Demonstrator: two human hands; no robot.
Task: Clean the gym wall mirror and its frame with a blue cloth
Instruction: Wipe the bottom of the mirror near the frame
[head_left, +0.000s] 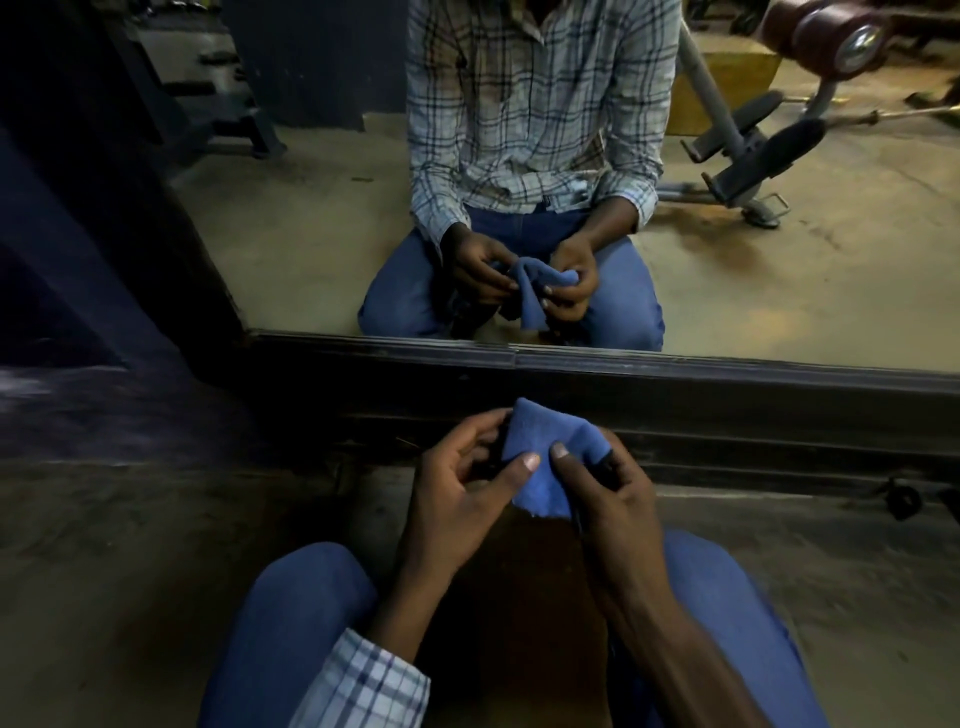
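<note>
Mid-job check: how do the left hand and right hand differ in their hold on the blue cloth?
The left hand pinches the left edge of the blue cloth, fingers curled behind it; the right hand has the right end draped over its fingers. The left forearm shows a plaid sleeve; the right forearm is bare in view. Both press a thumb on the cloth's front.

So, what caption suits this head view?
Left hand and right hand hold a small blue cloth before the dark-framed wall mirror.
</note>
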